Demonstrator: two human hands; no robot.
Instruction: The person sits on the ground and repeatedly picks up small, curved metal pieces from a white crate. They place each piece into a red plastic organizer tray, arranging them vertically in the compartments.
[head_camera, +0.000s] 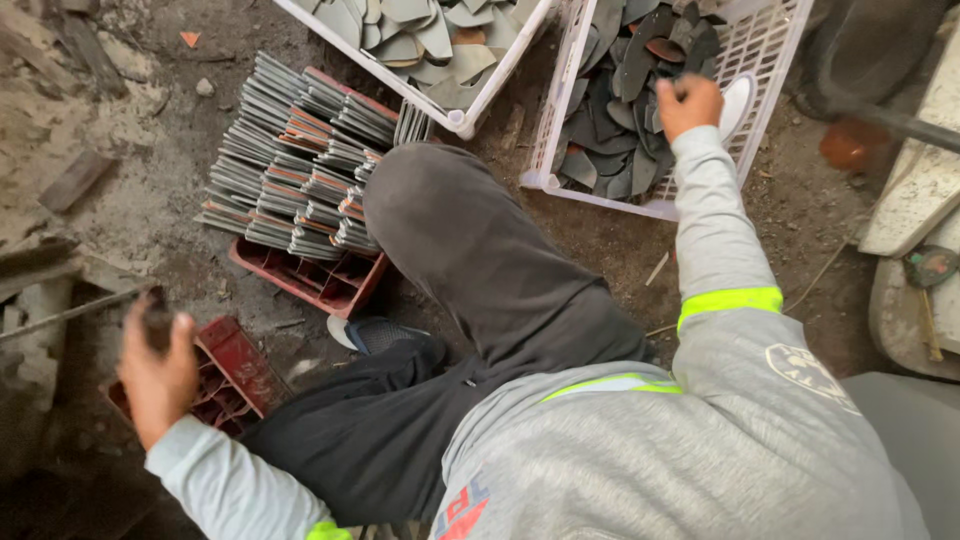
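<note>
— Grey-sleeved right hand (688, 103) closed on a dark sole piece (640, 60) inside one of two white crates (560, 120).

— Left hand (158, 372) grips a dark piece (158, 318) above two red trays (310, 282); bare floor (800, 220) beside.

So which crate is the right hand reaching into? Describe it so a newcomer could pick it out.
Start from the raised knee mid-frame and look up and to the right. Two white slatted crates sit there; the right hand is over the right-hand crate. Its pieces are mostly dark grey, while the other crate holds paler ones.
</note>
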